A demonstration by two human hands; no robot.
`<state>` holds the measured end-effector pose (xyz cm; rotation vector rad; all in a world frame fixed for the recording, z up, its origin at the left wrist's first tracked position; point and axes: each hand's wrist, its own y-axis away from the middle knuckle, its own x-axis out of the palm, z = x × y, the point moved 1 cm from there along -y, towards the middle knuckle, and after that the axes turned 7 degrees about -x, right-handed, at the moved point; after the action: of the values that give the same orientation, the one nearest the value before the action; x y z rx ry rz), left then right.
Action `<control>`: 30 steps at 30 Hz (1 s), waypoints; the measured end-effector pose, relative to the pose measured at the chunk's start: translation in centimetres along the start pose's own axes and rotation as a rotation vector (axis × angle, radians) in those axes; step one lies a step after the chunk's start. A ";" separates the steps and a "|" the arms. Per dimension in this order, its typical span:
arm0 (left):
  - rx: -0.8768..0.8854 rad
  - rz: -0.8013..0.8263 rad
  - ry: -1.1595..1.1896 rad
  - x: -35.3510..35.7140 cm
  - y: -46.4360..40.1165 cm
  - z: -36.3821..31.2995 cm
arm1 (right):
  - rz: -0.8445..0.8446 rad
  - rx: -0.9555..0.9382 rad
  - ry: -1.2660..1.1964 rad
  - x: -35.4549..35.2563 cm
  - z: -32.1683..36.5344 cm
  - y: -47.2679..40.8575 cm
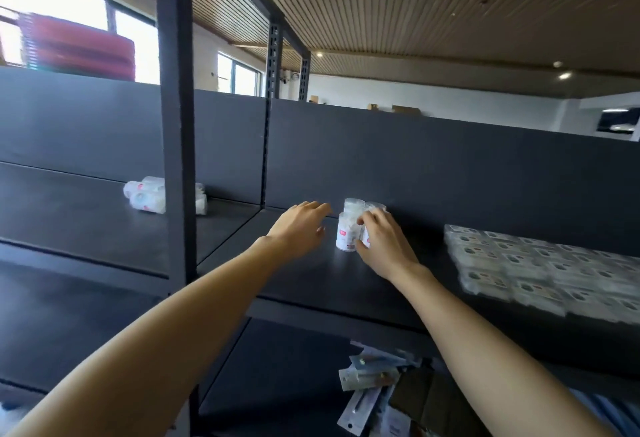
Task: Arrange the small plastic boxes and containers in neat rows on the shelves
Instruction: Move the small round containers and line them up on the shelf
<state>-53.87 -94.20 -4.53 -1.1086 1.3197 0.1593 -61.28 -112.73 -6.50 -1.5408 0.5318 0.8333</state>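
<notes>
Several small clear plastic containers [347, 232] with white contents and red labels stand upright in a tight cluster on the dark shelf [311, 280], near its back wall. My right hand [384, 246] grips the right side of the cluster, fingers curled round one container. My left hand [301, 227] hovers just left of the cluster with fingers relaxed and spread, holding nothing. More of the same containers [147, 194] lie on their sides on the left shelf bay, partly hidden behind the black upright post [176, 159].
Flat clear plastic boxes [540, 266] lie in neat rows at the right of the shelf. On the lower shelf sit loose packaged items [374, 377]. A red stack [76, 45] stands behind the left bay by the window.
</notes>
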 end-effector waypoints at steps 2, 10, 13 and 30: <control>-0.044 0.031 -0.007 -0.7 1.3 0.6 | 0.031 -0.014 -0.013 -0.1 1.8 0.2; -0.052 0.099 -0.026 -4.8 6.9 3.7 | 0.220 0.068 -0.051 -0.8 10.4 0.7; -0.024 0.103 0.048 -6.9 10.3 5.2 | 0.190 0.116 -0.040 -0.8 14.2 1.7; -0.233 0.051 0.013 -17.1 24.4 26.1 | 0.134 -0.046 -0.220 5.4 39.5 -2.6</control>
<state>-57.42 -54.85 -7.89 -1.2741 1.3657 0.3511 -63.86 -72.89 -8.79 -1.4443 0.4603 1.1097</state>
